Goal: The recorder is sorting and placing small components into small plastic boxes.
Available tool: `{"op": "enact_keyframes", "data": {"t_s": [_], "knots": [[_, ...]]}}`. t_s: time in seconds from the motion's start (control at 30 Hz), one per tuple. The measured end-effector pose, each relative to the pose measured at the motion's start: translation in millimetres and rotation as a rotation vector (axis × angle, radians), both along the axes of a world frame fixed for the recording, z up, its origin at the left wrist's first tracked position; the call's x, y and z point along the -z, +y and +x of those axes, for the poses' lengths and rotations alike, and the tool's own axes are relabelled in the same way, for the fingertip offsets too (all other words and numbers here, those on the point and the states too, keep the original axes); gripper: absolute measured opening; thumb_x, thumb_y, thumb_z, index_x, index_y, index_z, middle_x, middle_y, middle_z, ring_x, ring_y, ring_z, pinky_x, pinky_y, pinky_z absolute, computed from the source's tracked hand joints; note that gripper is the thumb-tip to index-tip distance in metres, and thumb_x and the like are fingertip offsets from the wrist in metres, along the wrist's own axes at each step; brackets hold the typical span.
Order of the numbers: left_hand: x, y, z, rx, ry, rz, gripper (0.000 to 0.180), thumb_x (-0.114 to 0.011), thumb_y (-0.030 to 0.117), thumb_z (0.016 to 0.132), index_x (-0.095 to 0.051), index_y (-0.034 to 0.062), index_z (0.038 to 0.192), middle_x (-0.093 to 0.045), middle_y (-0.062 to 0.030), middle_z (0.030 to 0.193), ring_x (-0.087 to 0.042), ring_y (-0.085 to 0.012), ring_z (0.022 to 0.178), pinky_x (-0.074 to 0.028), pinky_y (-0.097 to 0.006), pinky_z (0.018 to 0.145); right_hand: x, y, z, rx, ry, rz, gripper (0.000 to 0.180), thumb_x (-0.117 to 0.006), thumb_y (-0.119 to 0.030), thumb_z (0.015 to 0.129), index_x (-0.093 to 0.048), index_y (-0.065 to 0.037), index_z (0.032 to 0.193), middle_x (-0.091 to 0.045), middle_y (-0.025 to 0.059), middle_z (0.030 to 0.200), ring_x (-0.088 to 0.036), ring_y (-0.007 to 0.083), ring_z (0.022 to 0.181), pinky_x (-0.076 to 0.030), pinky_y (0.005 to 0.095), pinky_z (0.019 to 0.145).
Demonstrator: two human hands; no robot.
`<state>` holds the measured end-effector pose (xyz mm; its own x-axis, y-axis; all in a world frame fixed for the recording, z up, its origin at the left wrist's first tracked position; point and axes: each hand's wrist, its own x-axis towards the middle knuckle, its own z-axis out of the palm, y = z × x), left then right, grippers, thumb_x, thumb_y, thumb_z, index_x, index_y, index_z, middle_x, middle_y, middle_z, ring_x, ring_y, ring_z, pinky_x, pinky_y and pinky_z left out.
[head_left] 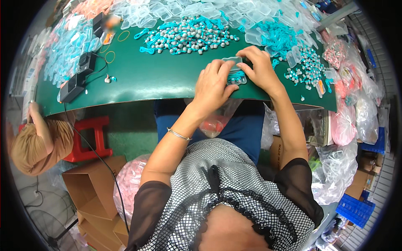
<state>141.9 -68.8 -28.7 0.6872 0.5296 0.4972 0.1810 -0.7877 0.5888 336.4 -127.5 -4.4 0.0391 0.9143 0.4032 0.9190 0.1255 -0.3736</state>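
A small clear plastic case (242, 80) lies at the table's near side, between my hands. Coiled teal cord (235, 75) shows inside it. My left hand (212, 83) grips the case from the left, thumb at its near edge and fingers over its far part. From the right, the curled fingers and thumb of my right hand (260, 69) hold its far right edge. Just beyond my hands is a heap of teal cords with grey, rounded ends (186, 37), which look like earphones. Whether the lid is fully closed is hard to see.
Clear cases (146, 13) cover the far table. Teal cord bundles (276, 39) and small grey-and-teal pieces (307, 65) are heaped on the right. Black boxes (73, 87) with a cable stand left. Another person (42, 142) works at the far left; a red stool (94, 136) is nearby.
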Motion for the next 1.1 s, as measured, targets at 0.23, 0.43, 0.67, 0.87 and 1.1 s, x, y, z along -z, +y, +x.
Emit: {"op": "enact_keyframes", "data": {"t_s": [0.23,0.43,0.67,0.87,1.1], "knots": [[-2.3,-1.4,-3.8,-0.036,-0.060,-0.010,0.050,-0.079,0.018,0.077,-0.060,0.0035,0.121,-0.057,-0.0138,0.108,-0.058,-0.0343,0.098,-0.051,-0.042,0.079,-8.4,-38.1,-9.7,-0.219,0.179,-0.021,0.036,-0.074,-0.009,0.079,-0.063,-0.002,0.112,-0.063,0.0153,0.111,-0.061,0.0308,0.104,-0.049,0.0374,0.089],[-1.4,5.4,-3.9,0.077,-0.061,0.044,0.027,-0.073,0.017,0.083,-0.064,0.0017,0.104,-0.058,-0.0124,0.094,-0.059,-0.0322,0.087,-0.050,-0.042,0.076,9.2,-36.5,-18.2,-0.167,0.033,0.078,0.034,-0.072,-0.010,0.079,-0.063,-0.005,0.111,-0.063,0.0130,0.103,-0.059,0.0331,0.098,-0.043,0.0426,0.092],[-6.8,16.5,-30.7,0.055,0.033,0.056,0.023,-0.073,0.016,0.083,-0.066,0.0019,0.101,-0.060,-0.0129,0.093,-0.060,-0.0316,0.083,-0.049,-0.042,0.072,-7.7,-4.9,-14.2,-0.322,0.046,-0.011,0.022,-0.071,-0.018,0.082,-0.068,-0.008,0.101,-0.066,0.0061,0.095,-0.060,0.0261,0.092,-0.040,0.0389,0.087],[-9.1,56.4,-83.4,-0.182,0.091,0.328,0.034,-0.076,0.014,0.076,-0.065,0.0041,0.106,-0.060,-0.0117,0.100,-0.058,-0.0312,0.091,-0.047,-0.042,0.076,1.7,38.2,55.3,0.262,-0.670,0.122,0.034,-0.072,-0.022,0.080,-0.067,-0.011,0.111,-0.068,0.0039,0.107,-0.059,0.0291,0.108,-0.034,0.0595,0.097],[-23.4,73.8,-131.5,-0.444,0.301,0.329,0.040,-0.077,0.014,0.072,-0.066,0.0086,0.110,-0.059,-0.0098,0.109,-0.056,-0.0300,0.101,-0.045,-0.041,0.080,6.9,15.6,10.2,0.094,-0.671,0.149,0.037,-0.073,-0.015,0.076,-0.064,-0.010,0.112,-0.065,0.0039,0.106,-0.060,0.0242,0.105,-0.035,0.0529,0.098]]}}
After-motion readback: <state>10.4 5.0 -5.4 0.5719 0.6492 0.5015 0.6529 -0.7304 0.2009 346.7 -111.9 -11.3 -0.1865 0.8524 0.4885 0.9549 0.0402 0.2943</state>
